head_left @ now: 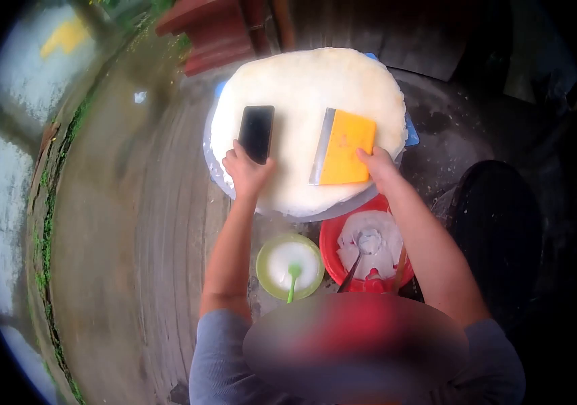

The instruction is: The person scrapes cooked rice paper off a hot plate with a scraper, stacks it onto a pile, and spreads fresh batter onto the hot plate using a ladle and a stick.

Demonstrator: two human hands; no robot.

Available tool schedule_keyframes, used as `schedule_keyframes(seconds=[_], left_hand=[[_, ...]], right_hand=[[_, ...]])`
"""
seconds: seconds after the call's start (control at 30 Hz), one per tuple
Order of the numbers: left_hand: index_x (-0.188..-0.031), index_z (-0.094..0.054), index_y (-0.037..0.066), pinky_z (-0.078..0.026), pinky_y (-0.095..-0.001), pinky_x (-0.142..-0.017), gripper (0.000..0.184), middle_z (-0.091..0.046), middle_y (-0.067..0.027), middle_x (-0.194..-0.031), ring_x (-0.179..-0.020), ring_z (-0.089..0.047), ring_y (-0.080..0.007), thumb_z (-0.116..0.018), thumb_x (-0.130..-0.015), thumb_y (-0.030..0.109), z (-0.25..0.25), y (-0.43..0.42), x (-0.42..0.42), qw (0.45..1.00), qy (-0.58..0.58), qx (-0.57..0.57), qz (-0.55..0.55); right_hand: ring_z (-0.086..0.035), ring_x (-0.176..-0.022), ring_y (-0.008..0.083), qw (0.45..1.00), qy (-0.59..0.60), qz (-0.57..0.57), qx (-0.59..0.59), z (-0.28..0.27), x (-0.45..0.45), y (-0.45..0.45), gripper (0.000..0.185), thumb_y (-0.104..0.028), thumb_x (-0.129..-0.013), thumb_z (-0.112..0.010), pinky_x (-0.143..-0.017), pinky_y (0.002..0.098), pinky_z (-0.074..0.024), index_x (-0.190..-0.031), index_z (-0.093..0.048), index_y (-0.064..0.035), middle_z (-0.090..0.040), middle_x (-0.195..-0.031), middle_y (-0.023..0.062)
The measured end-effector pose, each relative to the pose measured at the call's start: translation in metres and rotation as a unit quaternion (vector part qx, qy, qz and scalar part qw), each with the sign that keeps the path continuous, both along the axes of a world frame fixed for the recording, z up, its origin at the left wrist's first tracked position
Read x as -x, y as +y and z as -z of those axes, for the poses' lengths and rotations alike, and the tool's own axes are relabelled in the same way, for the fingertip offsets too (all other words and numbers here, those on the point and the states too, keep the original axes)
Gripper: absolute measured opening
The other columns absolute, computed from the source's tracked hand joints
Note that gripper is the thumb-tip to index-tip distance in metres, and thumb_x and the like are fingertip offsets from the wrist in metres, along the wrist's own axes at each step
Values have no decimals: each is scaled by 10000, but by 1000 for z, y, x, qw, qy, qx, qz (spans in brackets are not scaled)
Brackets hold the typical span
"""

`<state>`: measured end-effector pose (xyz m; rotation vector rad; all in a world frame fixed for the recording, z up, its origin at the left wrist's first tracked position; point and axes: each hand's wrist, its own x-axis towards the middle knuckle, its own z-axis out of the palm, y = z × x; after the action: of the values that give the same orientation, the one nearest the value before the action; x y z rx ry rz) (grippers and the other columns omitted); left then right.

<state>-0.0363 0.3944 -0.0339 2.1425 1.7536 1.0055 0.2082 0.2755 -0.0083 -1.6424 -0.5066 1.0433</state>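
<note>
My left hand (246,174) grips the lower end of a black smartphone (256,131), its fingers at the phone's left edge and bottom. In my right hand (381,169) is a yellow scraper (349,150) with a straight metal edge on its left, gripped at its lower right side. Both are over a large, roundish slab covered in a smooth white layer (302,81). Whether they touch that surface, I cannot tell. Bits of blue (412,131) show from beneath the slab's edge.
Nearer me stands a green bowl (261,273) of white stuff with a green spoon (293,273). Beside it, a red basin (329,236) holds white paste and a metal-ended utensil (352,270). A dark round shape (501,229) is at right, a reddish-brown object (211,34) at the back.
</note>
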Motion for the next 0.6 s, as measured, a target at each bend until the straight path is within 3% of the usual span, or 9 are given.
schedule_keyframes(seconds=[0.23,0.33,0.4,0.43,0.5,0.57,0.6], left_hand=[[-1285,-271,-101,-245,-478,-979,852,-399,-262,-1139,-1062,-343,-398,-635,-611,272,7,18,-12,998,60,28,1],[-1304,-300,-67,-267,-466,-974,893,-408,-250,-1168,-1087,-354,-390,-677,-613,356,11,30,-12,997,81,20,-7],[-1298,-296,-77,-245,-473,-983,864,-395,-258,-1171,-1089,-344,-395,-649,-624,332,9,30,-12,996,81,27,-2],[-1291,-291,-87,-223,-479,-993,835,-383,-267,-1175,-1091,-334,-400,-620,-634,309,7,28,-12,996,82,35,2],[-1308,-289,-79,-169,-512,-1024,873,-295,-289,-1293,-1212,-258,-421,-647,-686,418,16,20,-9,992,123,-1,-41],[-1330,-295,-21,-158,-555,-1012,783,-224,-273,-1363,-1264,-199,-428,-636,-768,402,13,-2,-2,983,152,-97,-39],[-1330,-310,9,-172,-551,-1003,708,-232,-255,-1362,-1255,-213,-422,-621,-794,352,6,-21,2,977,151,-150,-17]], right_hand=[[-612,-888,218,1000,-17,-20,-6,25,-17,22,341,-185,-839,-617,-755,304,-474,-1068,-541,57,-621,-1005,144],[-627,-848,237,994,-103,-35,-6,19,-13,26,360,-220,-831,-623,-732,324,-489,-1053,-547,53,-631,-962,159],[-635,-807,255,961,-244,-33,128,-9,-3,15,358,-255,-829,-613,-705,348,-497,-1052,-554,18,-636,-916,166],[-635,-807,255,961,-242,-29,131,-17,-1,1,358,-255,-829,-613,-705,348,-497,-1052,-554,18,-636,-916,166],[-631,-750,287,872,-477,-54,93,-20,7,-41,319,-267,-842,-583,-664,373,-496,-1042,-555,-21,-630,-853,159],[-615,-710,302,892,-449,-17,-55,14,1,-96,280,-225,-843,-568,-620,387,-487,-1054,-537,-44,-619,-831,145],[-602,-754,316,907,-417,19,-57,34,2,-129,282,-207,-833,-572,-654,389,-480,-1056,-528,-40,-610,-856,150]])
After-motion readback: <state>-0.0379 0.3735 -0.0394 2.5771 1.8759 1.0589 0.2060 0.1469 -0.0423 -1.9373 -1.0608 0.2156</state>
